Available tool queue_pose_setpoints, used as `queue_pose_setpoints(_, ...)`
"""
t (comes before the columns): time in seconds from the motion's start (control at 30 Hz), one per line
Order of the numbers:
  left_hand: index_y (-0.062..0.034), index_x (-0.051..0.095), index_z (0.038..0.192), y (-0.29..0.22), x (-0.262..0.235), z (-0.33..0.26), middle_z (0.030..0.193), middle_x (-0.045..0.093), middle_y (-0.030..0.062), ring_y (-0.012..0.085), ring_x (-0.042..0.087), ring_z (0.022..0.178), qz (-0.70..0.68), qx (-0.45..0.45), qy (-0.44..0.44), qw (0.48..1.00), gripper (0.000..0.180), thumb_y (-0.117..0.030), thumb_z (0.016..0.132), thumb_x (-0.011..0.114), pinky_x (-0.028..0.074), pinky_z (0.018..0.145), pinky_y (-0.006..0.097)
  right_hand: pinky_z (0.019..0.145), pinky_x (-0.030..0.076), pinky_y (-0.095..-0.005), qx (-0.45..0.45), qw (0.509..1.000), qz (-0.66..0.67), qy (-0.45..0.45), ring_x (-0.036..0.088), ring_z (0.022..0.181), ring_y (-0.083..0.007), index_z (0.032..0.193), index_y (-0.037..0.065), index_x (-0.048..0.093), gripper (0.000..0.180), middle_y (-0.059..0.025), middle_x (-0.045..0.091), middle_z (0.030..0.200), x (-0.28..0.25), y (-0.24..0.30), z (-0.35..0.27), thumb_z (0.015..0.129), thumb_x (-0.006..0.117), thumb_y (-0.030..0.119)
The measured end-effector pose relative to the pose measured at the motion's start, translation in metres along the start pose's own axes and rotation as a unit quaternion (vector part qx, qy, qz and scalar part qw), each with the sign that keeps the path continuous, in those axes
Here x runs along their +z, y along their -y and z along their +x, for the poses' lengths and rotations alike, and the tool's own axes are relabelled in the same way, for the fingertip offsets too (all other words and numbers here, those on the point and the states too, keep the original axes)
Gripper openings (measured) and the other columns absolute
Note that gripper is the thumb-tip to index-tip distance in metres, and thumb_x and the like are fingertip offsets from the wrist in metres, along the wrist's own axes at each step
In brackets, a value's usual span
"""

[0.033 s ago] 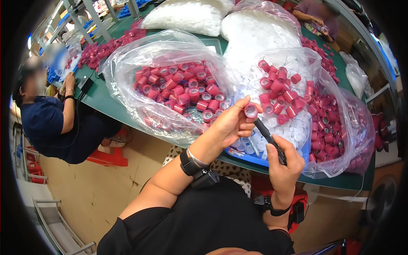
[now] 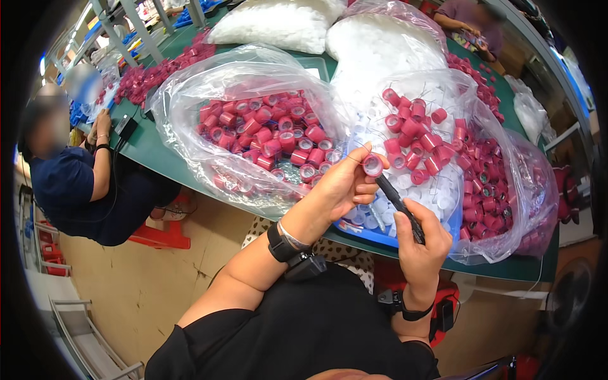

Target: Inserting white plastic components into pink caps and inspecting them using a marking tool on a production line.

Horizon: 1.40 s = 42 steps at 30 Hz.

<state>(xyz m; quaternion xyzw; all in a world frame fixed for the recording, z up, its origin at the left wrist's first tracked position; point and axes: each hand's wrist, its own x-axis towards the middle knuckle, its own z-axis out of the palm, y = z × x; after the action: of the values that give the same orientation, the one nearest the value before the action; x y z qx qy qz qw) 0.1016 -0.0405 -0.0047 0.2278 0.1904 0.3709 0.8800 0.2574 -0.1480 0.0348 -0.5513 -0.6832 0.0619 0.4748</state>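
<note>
Between the thumb and fingers of my left hand (image 2: 345,187) is a small dark-red cylindrical cap (image 2: 372,166), its round pale end facing me. My right hand (image 2: 425,239) grips a slim black pen-shaped tool (image 2: 398,204). The tool's tip is at the lower edge of the cap; whether it touches cannot be made out. Below both hands lies a blue tray (image 2: 455,231) holding translucent white discs (image 2: 446,201). A heap of red caps with thin wires (image 2: 415,126) rests on the discs, just beyond my hands.
Left of the tray, an open clear bag (image 2: 171,104) holds many red caps; another bag (image 2: 529,190) of caps is at right. White filled bags (image 2: 278,25) stand behind on the green table (image 2: 149,152). Co-workers sit at left (image 2: 69,183) and far right (image 2: 468,16).
</note>
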Motion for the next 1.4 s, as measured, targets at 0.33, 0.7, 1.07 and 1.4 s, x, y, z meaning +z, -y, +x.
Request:
queue_pose_setpoints(0.33, -0.0117, 0.059, 0.093, 0.019, 0.015, -0.002, 0.069, 0.038, -0.0065, 0.0046, 0.031, 0.057, 0.305, 0.136, -0.099, 0.937, 0.033, -0.038, 0.102, 0.041, 0.026, 0.050, 0.020, 0.051, 0.047, -0.0319, -0.045, 0.996, -0.072, 0.011, 0.063, 0.056, -0.0253, 0.095, 0.001, 0.067, 0.018, -0.0117, 0.067, 0.074, 0.000, 0.000, 0.009, 0.079, 0.074, 0.005)
queue_pose_setpoints(0.7, -0.0021, 0.053, 0.094, 0.033, 0.011, 0.004, 0.074, 0.057, 0.0107, 0.0253, 0.055, 0.068, 0.484, 0.317, -0.160, 0.800, 0.033, -0.031, 0.103, 0.039, 0.045, 0.063, 0.036, 0.058, 0.050, -0.0333, 0.023, 1.000, 0.000, -0.021, 0.065, 0.062, -0.0282, 0.093, -0.002, 0.066, 0.015, -0.0154, 0.067, 0.076, 0.021, -0.003, 0.000, 0.080, 0.072, 0.002)
queue_pose_setpoints(1.07, -0.0030, 0.054, 0.094, 0.037, 0.007, 0.003, 0.074, 0.054, 0.0043, 0.0127, 0.051, 0.066, 0.484, 0.331, -0.182, 0.789, 0.031, -0.029, 0.104, 0.039, 0.044, 0.063, 0.029, 0.051, 0.047, -0.0321, 0.025, 1.000, 0.009, -0.011, 0.063, 0.058, -0.0257, 0.096, -0.001, 0.066, 0.018, -0.0135, 0.067, 0.075, 0.028, -0.013, -0.003, 0.080, 0.073, 0.004)
queue_pose_setpoints(1.4, -0.0079, 0.057, 0.091, 0.008, -0.010, -0.003, 0.059, 0.033, -0.0067, 0.0041, 0.024, 0.043, -0.026, 0.032, -0.005, 0.999, 0.042, -0.045, 0.101, 0.040, 0.019, 0.038, 0.020, 0.046, 0.043, -0.0330, -0.111, 0.992, -0.065, -0.004, 0.057, 0.050, -0.0241, 0.096, 0.000, 0.066, 0.023, -0.0113, 0.061, 0.067, 0.019, -0.015, 0.006, 0.077, 0.077, 0.006)
